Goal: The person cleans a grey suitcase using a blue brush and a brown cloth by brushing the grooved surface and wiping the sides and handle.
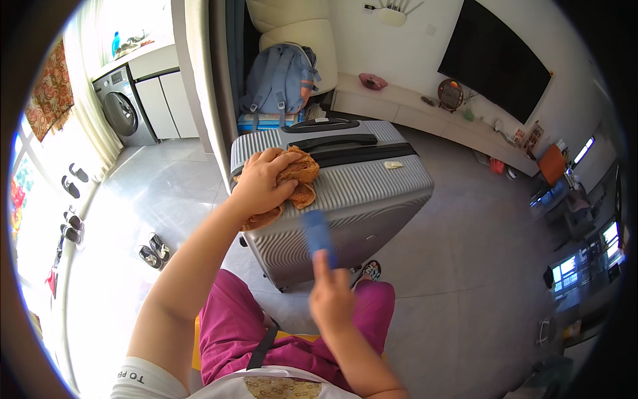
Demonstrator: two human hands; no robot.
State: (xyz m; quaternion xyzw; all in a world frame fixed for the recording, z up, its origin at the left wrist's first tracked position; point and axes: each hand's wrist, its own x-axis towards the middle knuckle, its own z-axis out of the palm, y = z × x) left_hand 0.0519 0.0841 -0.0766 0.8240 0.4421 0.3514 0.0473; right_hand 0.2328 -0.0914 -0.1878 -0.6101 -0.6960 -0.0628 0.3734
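Observation:
A large silver ribbed suitcase (352,186) stands upright on the floor before me, black handles and a dark band along its top. My left hand (262,181) is closed over a crumpled orange-brown cloth (302,174), pressing it on the near left part of the suitcase top. In front of the ribbed near side, my right hand (331,296) grips a flat blue tool (318,233). Motion blurs both, so the tool's exact kind cannot be made out. A small pale piece (393,165) lies on the right of the suitcase top.
Behind the suitcase, a grey-blue backpack (279,76) rests against a cream chair (292,23). A low white cabinet (412,120) runs along the wall under a television (495,60). Black-and-white shoes (154,251) lie on the floor at left, near a washing machine (121,110).

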